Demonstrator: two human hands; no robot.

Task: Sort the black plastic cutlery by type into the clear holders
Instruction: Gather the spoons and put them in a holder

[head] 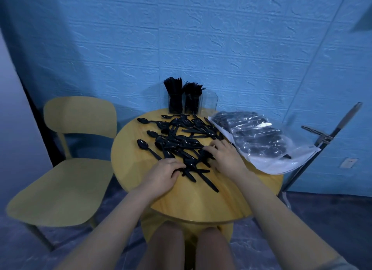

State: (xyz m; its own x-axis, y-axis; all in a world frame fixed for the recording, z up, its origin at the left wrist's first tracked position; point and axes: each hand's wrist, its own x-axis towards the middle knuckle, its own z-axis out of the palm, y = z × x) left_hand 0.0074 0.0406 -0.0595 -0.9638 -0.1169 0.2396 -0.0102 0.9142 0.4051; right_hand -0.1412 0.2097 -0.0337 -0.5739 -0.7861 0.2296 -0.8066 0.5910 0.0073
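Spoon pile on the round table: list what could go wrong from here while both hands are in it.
1. The loose spoons lie crossed and tangled, so lifting one may drag others; a handle near the table front could slide off.
2. The plastic bag of cutlery overhangs the right rim beside the right hand; a nudge might tip it off.
3. The left hand may be gathering several pieces, so a stray type could slip into the wrong clear holder.

Black spoons heaped, holders upright behind
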